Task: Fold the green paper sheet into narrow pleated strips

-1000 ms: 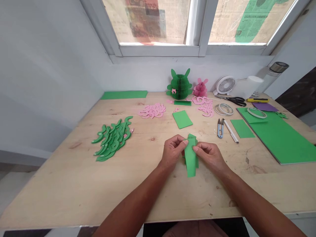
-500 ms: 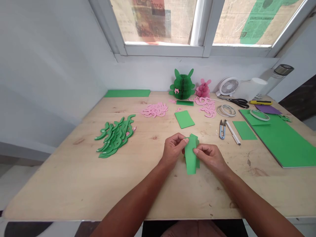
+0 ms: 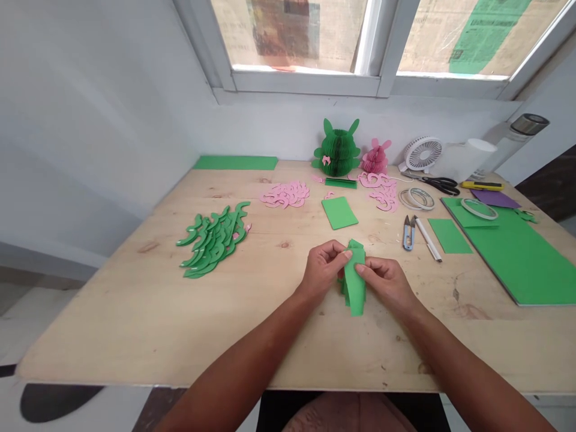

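Observation:
Several green paper strips lie loosely over one another between my two hands, just above the table near its front. My left hand pinches them at the upper left edge, thumb on top. From the right side my right hand grips the same strips, its thumb pressed on their face; the fingers underneath are partly hidden. Beyond the hands lies a green paper rectangle. A pile of curved green paper cut-outs rests on the left.
Pink paper cut-outs lie farther back, before a green honeycomb paper figure and a smaller pink figure. On the right are thread snips, a white pen, tape rolls, black scissors and green sheets.
Both hands keep hold of the strips. My right thumb has shifted across the strips' face, and the strips sit closer together. The whole view has tilted slightly.

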Demonstrator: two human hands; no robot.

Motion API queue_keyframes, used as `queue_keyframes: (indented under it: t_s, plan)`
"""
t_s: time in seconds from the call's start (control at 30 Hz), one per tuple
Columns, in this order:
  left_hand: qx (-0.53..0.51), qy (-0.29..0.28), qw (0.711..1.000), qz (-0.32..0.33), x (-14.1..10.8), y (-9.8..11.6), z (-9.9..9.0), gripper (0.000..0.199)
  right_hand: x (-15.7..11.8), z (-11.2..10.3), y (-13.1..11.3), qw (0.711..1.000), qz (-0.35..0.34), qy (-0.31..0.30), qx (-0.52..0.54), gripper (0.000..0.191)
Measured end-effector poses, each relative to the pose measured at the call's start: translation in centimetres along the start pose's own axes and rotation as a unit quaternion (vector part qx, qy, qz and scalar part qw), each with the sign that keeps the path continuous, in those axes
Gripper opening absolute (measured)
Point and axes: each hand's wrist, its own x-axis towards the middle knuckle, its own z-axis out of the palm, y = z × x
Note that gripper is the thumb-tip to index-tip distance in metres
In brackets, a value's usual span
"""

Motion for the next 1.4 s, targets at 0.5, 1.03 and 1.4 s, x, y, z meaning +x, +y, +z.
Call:
queue_keyframes:
  t_s: [0.5,1.03,1.4]
  plan:
    - [0.037,-0.084,0.995,-0.041,-0.5,0.2,0.6,0.03,0.4,-1.0,1.2,0.981,-0.086,0.166,-0.045,0.034]
    - [0.003,-0.108,0.992,-0.069,-0.5,0.4,0.5,0.031,0.0,-1.0,0.9,0.971,-0.145,0.183,-0.057,0.031]
    - [0.01,-0.105,0.992,-0.065,-0.5,0.4,0.4,0.033,0.1,-1.0,1.1,0.973,-0.139,0.181,0.002,0.033]
